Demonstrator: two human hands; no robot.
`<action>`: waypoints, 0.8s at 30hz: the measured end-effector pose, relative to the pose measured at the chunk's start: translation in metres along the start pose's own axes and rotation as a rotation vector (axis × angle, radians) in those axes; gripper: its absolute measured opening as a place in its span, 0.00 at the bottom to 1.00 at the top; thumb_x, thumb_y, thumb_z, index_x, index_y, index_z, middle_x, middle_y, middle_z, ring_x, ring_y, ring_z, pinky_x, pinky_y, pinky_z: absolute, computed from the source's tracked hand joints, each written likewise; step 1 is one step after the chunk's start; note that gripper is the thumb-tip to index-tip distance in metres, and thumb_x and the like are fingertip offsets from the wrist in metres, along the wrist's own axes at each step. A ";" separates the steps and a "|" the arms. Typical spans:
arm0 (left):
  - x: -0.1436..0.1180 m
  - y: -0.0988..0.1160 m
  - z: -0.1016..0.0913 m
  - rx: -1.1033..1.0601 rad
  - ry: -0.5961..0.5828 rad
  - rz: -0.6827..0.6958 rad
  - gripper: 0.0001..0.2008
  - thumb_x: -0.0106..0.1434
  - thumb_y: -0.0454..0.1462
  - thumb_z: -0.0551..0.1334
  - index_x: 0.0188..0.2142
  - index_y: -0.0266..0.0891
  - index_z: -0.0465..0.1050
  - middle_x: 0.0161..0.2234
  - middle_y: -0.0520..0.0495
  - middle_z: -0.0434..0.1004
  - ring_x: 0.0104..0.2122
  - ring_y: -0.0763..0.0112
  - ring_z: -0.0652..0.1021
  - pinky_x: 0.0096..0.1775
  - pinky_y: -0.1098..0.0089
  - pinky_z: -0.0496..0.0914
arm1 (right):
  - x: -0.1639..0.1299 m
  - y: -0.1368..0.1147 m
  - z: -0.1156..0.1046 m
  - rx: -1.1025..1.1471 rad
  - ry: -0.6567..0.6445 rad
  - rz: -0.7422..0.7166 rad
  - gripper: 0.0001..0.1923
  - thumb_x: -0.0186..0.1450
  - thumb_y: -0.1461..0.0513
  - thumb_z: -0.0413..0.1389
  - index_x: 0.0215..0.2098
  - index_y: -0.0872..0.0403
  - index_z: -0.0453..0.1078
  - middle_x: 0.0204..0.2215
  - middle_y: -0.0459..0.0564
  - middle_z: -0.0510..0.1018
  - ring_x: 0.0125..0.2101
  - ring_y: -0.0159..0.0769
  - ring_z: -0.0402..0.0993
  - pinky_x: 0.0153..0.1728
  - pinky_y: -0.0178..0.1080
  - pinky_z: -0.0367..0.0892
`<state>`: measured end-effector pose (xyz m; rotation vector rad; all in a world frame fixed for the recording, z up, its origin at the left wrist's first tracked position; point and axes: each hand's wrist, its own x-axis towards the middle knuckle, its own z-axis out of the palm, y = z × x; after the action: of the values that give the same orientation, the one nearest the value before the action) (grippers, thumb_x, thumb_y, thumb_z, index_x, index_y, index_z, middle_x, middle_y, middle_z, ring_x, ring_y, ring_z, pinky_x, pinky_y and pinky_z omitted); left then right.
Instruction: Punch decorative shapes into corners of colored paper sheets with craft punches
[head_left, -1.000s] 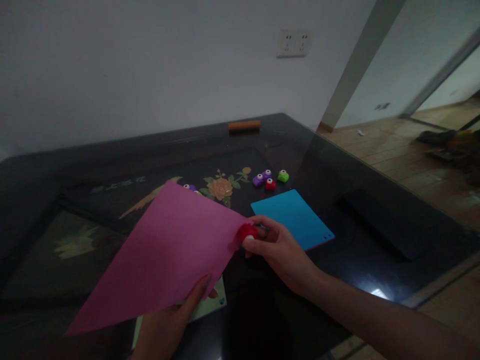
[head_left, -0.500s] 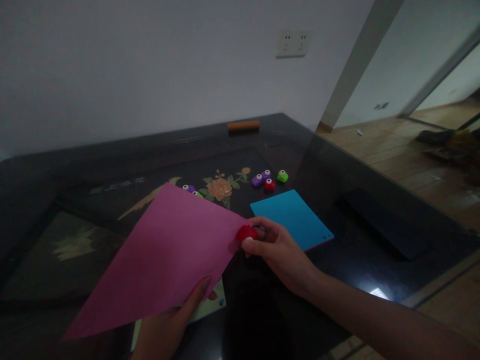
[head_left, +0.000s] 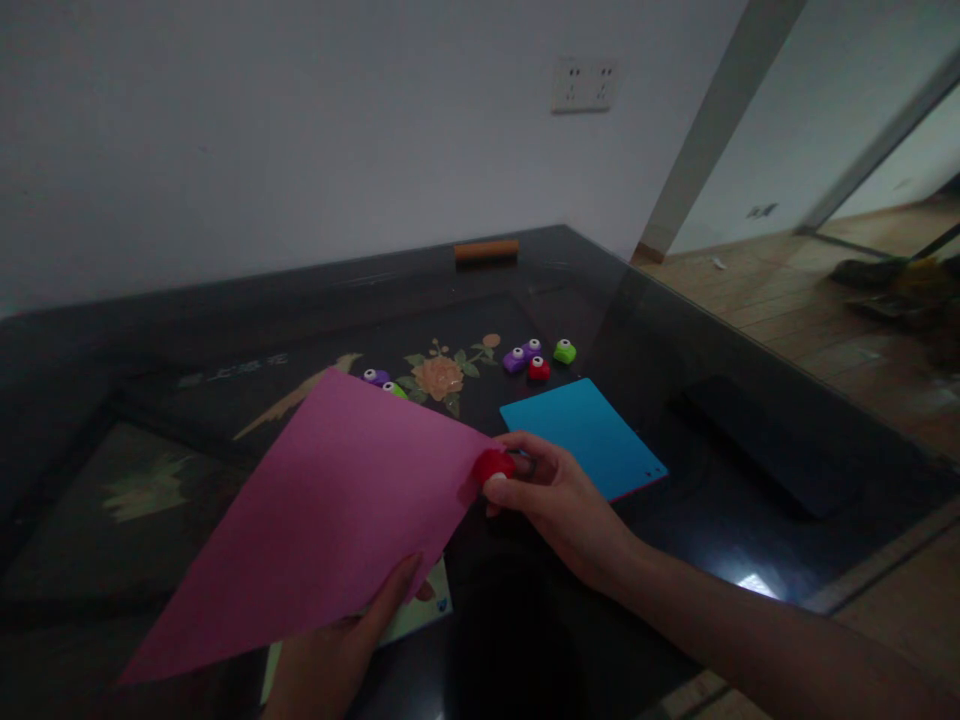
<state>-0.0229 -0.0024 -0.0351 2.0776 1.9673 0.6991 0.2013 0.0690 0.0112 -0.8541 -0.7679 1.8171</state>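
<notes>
My left hand pinches the lower edge of a pink sheet of paper, thumb on top. The sheet is tilted up above the table. At its right corner, my right hand holds a small red clip with a white eye on it, between thumb and fingers. The clip touches the paper's corner; its jaws are hidden. A pale green sheet lies partly covered under the left hand. Just beyond the right hand lies a blue pad of sheets.
Purple clips, a red clip and a green clip sit beyond the blue pad. Another purple clip and green clip show behind the pink sheet. A black slab lies right; a brown cylinder at the back.
Both hands, the pink paper and the red clip stay almost in place. Slightly more of the purple and green clips behind the paper shows.
</notes>
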 end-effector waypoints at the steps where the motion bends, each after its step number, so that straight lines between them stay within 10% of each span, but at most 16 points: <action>1: 0.000 -0.002 0.001 0.002 -0.005 0.008 0.16 0.57 0.49 0.54 0.33 0.51 0.79 0.32 0.53 0.82 0.37 0.59 0.80 0.46 0.59 0.71 | 0.000 0.000 0.000 0.011 -0.005 0.000 0.16 0.48 0.67 0.67 0.35 0.54 0.71 0.27 0.42 0.78 0.28 0.28 0.74 0.29 0.31 0.69; 24: -0.003 -0.021 0.009 0.149 0.015 0.246 0.20 0.63 0.45 0.47 0.35 0.50 0.79 0.33 0.52 0.82 0.34 0.63 0.81 0.41 0.62 0.74 | 0.000 0.001 0.001 0.051 0.005 0.020 0.17 0.47 0.67 0.68 0.35 0.53 0.72 0.29 0.42 0.79 0.29 0.28 0.76 0.36 0.34 0.70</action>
<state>-0.0374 -0.0015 -0.0531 2.4382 1.8412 0.6294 0.2000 0.0687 0.0113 -0.8347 -0.7093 1.8437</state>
